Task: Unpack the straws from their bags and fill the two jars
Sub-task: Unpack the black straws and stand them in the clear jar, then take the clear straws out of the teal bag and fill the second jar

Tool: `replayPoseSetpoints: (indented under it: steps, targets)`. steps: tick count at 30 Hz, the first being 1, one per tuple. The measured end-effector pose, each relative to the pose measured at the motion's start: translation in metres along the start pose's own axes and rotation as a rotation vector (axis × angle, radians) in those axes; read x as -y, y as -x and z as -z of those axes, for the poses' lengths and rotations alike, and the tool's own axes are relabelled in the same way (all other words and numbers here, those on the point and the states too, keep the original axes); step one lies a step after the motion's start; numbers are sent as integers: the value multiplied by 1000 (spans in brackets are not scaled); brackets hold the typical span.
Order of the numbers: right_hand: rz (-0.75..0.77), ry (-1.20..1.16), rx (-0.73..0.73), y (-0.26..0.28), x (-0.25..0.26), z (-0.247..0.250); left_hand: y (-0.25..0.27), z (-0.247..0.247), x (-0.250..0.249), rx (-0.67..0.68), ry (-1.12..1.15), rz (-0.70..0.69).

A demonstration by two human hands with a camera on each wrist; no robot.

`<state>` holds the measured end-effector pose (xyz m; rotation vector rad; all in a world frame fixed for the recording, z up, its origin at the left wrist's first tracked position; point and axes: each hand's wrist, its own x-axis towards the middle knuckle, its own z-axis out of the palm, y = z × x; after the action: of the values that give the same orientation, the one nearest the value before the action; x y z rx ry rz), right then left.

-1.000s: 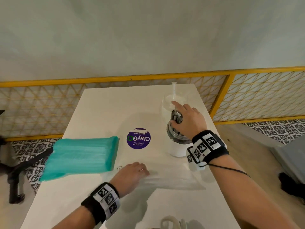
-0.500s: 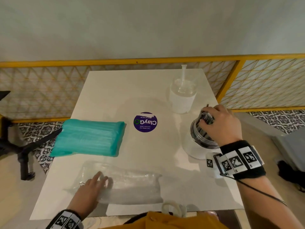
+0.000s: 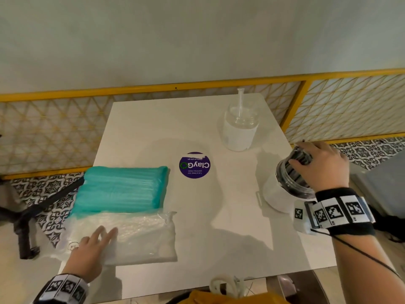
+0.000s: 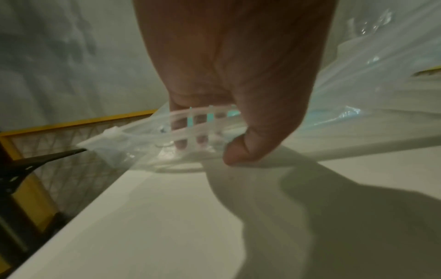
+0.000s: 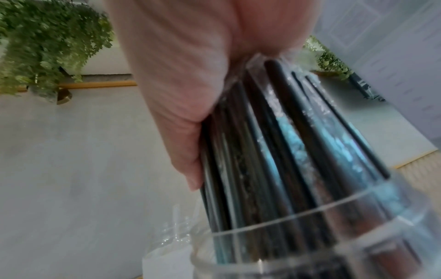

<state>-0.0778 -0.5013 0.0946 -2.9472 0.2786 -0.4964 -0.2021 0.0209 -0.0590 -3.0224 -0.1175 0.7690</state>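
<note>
A teal bag of straws (image 3: 122, 189) lies at the table's left. Just in front of it lies a clear bag of clear straws (image 3: 142, 235). My left hand (image 3: 96, 244) lies on its near left end; in the left wrist view the thumb and fingers (image 4: 181, 145) pinch the clear plastic (image 4: 358, 94). At the right edge my right hand (image 3: 322, 165) grips a bundle of black straws (image 3: 295, 165) from above. They stand in a jar (image 3: 282, 194) with a white label. In the right wrist view the black straws (image 5: 274, 151) pass through the glass rim (image 5: 310, 213). A second jar (image 3: 238, 132) at the back holds one clear straw (image 3: 240, 102).
A purple round sticker (image 3: 194, 165) marks the middle of the white table (image 3: 219, 238). A yellow lattice railing (image 3: 153, 87) runs behind the table. A black stand base (image 3: 24, 216) sits on the floor at the left. The black-straw jar is close to the table's right edge.
My right hand carried the jar of black straws from beside the sticker out to the right edge. My left hand slid the clear bag leftwards, up against the teal bag.
</note>
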Motion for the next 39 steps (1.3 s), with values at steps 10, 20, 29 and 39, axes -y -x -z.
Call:
replayPoseSetpoints:
  steps: [10, 20, 29, 39]
  targets:
    - [45, 22, -55, 0, 57, 17, -4, 73, -22, 322, 60, -64]
    - [133, -161, 143, -78, 130, -29, -79, 137, -33, -57, 285, -142]
    - [141, 157, 296, -127, 120, -117, -152, 133, -59, 96, -277, -155]
    - [324, -112, 313, -63, 130, -85, -173, 160, -58, 88, -166, -222]
